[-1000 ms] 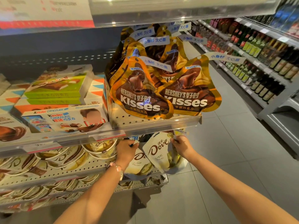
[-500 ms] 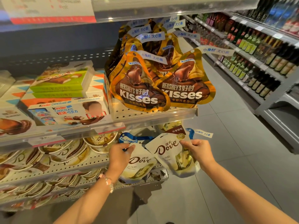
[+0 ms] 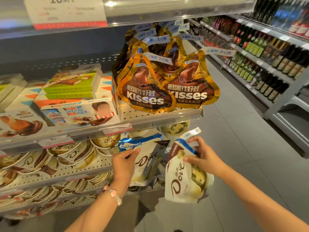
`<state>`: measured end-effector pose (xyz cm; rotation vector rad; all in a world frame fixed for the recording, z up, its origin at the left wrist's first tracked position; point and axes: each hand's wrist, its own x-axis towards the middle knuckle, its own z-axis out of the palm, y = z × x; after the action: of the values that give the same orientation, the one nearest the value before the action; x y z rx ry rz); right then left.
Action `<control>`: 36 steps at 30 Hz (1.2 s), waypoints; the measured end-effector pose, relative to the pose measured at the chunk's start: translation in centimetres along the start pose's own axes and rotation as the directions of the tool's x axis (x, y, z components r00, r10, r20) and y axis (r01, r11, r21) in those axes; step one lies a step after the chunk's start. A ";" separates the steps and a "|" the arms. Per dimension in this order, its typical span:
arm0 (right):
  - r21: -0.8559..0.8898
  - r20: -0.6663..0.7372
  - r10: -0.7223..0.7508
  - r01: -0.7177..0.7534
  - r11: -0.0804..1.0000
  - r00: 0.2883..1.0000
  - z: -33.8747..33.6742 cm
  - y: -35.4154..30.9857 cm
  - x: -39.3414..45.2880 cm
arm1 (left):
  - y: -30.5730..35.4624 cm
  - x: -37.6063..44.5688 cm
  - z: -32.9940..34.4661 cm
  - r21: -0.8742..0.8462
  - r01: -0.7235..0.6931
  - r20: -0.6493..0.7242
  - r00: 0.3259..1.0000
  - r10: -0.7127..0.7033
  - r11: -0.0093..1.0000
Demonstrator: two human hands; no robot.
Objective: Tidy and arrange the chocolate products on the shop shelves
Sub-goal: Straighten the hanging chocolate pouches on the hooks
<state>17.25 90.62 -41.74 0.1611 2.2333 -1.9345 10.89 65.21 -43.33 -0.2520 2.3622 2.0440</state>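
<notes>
My right hand grips the top of a white Dove chocolate pouch, together with a blue-and-white pack, and holds them out in front of the shelf end. My left hand pinches the top of a second white Dove pouch that stands at the right end of the lower shelf, with a blue-topped Kisses pack behind it. Gold Hershey's Kisses bags stand on the shelf above.
Kinder chocolate boxes and green boxes fill the upper shelf's left. Round Dove tubs line the lower shelves. An aisle of grey floor runs to the right, with shelves of bottles beyond it.
My right hand has pulled its Dove pouch out from under the shelf, down and to the right. My left hand has shifted right onto the other pouch's top.
</notes>
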 end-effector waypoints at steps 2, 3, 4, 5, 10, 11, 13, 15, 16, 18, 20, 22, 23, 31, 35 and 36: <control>-0.101 0.083 0.040 -0.032 0.994 0.996 1.0 0.0 0.3 | 0.3 -0.3 0.2 -0.001 -0.042 0.036 0.998 0.042 0.999; -0.143 0.101 0.053 -0.039 0.989 0.993 1.5 0.1 0.5 | 0.4 -0.4 0.3 -0.003 -0.061 0.054 0.997 0.061 0.998; -0.184 0.106 0.052 -0.032 0.982 0.993 1.9 0.1 0.7 | 0.6 -0.6 0.3 0.001 -0.082 0.069 0.994 0.082 0.997; -0.222 0.103 0.037 -0.014 0.975 0.994 2.4 0.1 1.1 | 0.8 -0.7 0.4 0.006 -0.102 0.085 0.991 0.101 0.995; -0.325 0.050 -0.023 0.038 0.945 0.998 4.1 -0.8 3.2 | 1.0 -1.2 -0.3 0.015 -0.163 0.142 0.977 0.159 0.986; -0.345 0.026 -0.028 0.035 0.938 0.999 4.2 -0.9 3.6 | 0.9 -1.3 -0.5 -0.001 -0.164 0.142 0.976 0.163 0.986; -0.376 -0.014 -0.031 0.024 0.926 0.999 4.4 -0.9 4.2 | 0.6 -1.4 -0.8 -0.058 -0.141 0.126 0.981 0.147 0.988; -0.418 -0.034 -0.041 0.023 0.908 0.999 4.6 -0.7 4.5 | 0.3 -1.5 -0.9 -0.123 -0.096 0.097 0.989 0.108 0.988; -0.429 -0.025 -0.048 0.032 0.903 0.999 4.8 -0.6 4.7 | 0.3 -1.6 -1.0 -0.146 -0.083 0.090 0.991 0.097 0.986; -0.421 0.040 -0.063 0.074 0.904 0.997 5.1 -0.6 4.9 | 0.5 -1.4 -1.1 -0.145 -0.110 0.104 0.987 0.126 0.983; -0.423 0.107 -0.083 0.121 0.898 0.991 5.5 -0.8 5.2 | 0.9 -1.2 -1.3 -0.108 -0.151 0.139 0.976 0.165 0.983; -0.393 0.102 -0.107 0.139 0.909 0.989 5.9 -1.1 5.4 | 1.1 -0.7 -1.4 -0.082 -0.163 0.149 0.973 0.173 0.983; -0.365 0.070 -0.119 0.137 0.921 0.990 6.1 -1.2 5.5 | 1.1 -0.5 -1.5 -0.073 -0.166 0.144 0.974 0.175 0.983; -0.441 0.142 -0.169 0.215 0.872 0.975 6.3 -1.2 6.2 | 0.7 0.5 -1.8 -0.049 -0.193 0.141 0.970 0.199 0.980; -0.594 0.203 -0.049 0.163 0.788 0.978 6.5 -1.1 6.9 | -0.4 0.1 -1.9 0.009 -0.163 0.197 0.968 0.158 0.987; -0.634 0.219 -0.036 0.170 0.754 0.975 6.6 -1.0 6.9 | -0.7 -0.2 -2.0 0.011 -0.161 0.216 0.964 0.155 0.987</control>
<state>10.75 83.69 -43.08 -0.2472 2.6558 -1.0301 11.33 63.15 -43.68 0.1562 2.3430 1.9822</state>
